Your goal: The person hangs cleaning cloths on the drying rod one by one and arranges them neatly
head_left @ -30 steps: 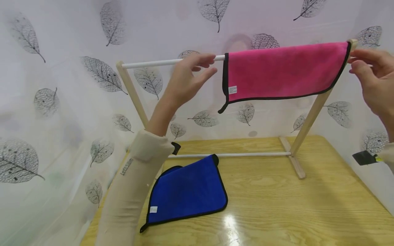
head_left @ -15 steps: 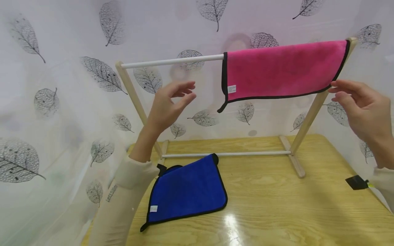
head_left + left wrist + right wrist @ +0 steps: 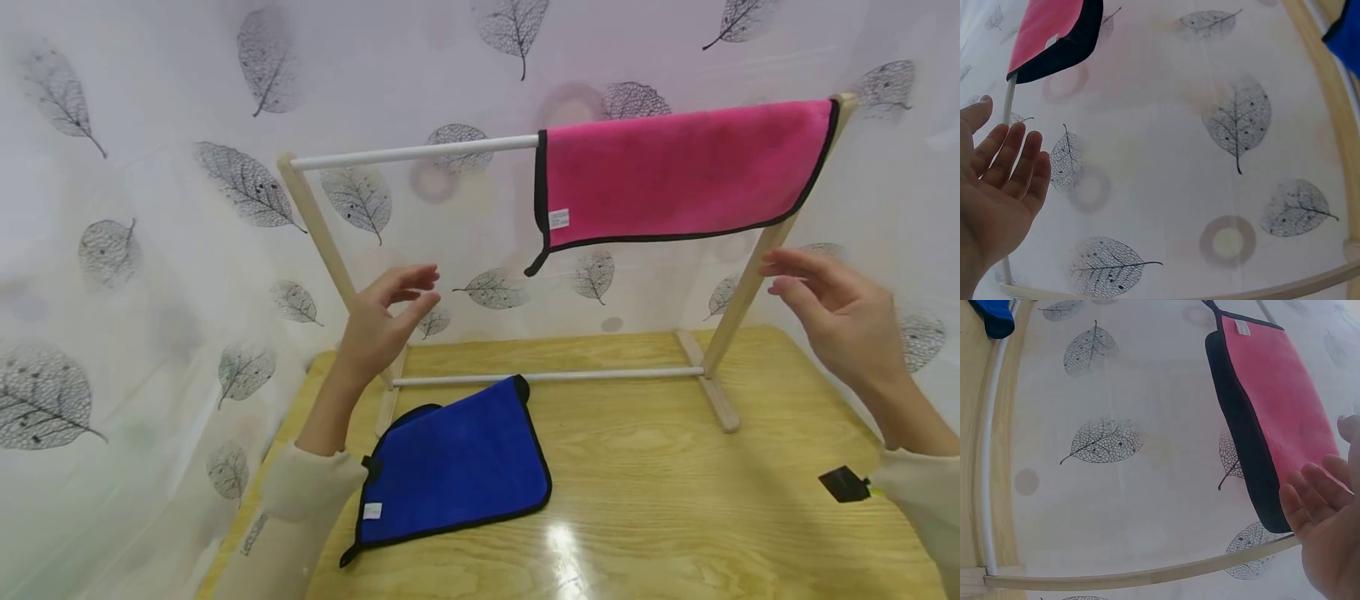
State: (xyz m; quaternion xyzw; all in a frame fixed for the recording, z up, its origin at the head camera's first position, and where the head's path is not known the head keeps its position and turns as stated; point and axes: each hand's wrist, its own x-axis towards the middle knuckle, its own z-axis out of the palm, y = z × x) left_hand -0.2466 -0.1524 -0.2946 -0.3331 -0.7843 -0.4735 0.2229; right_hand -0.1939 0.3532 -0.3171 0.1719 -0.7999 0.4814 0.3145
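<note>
My left hand (image 3: 377, 327) and right hand (image 3: 851, 327) hold nothing, fingers loose; draped over the white rail (image 3: 416, 153), the pink towel (image 3: 678, 179) hangs unaided.

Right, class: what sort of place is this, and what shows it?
Probably an indoor space set up for tabletop work: leaf-printed sheeting hangs behind and on both sides of a wood-grain table, where a rack bearing a pink cloth stands.
</note>
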